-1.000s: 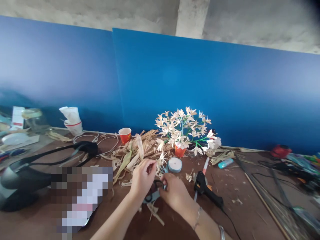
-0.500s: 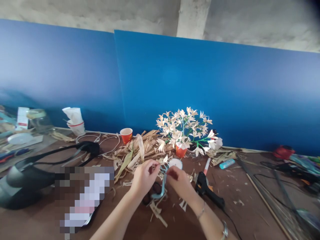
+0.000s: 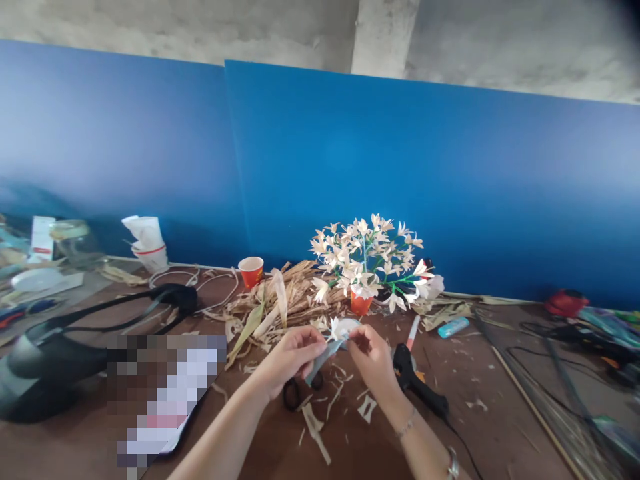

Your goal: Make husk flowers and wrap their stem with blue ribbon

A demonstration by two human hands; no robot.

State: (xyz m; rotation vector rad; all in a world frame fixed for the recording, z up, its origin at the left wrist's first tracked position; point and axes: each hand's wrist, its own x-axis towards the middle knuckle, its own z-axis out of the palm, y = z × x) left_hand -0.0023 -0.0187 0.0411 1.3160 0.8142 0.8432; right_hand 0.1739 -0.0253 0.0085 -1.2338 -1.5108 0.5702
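My left hand [image 3: 295, 353] pinches a blue-green strip of tape [image 3: 318, 365] near a small white artificial flower [image 3: 334, 328]. A loose end of the strip hangs down beside my left fingertips. My right hand [image 3: 371, 357] is closed in a pinch just to the right of the flower; the thin piece between its fingers seems to be the flower's stem, partly hidden. Behind the fingers lies a white round roll [image 3: 346, 325]. Dark scissor handles [image 3: 291, 395] show on the table under the left hand. Further back, many cream flowers [image 3: 367, 257] stand in a red paper cup [image 3: 361, 305].
Dried corn husks [image 3: 295, 290] are heaped behind my hands, near another red cup [image 3: 251, 272]. A black glue gun [image 3: 420, 387] with its cord lies at right, beside a light-blue packet [image 3: 453, 327]. A blurred phone-like item [image 3: 173, 400] and a black strapped object [image 3: 45, 367] lie left.
The flower has moved slightly right and the tape strip now slants down toward the left hand instead of hanging between the hands. Both hands have shifted slightly right.
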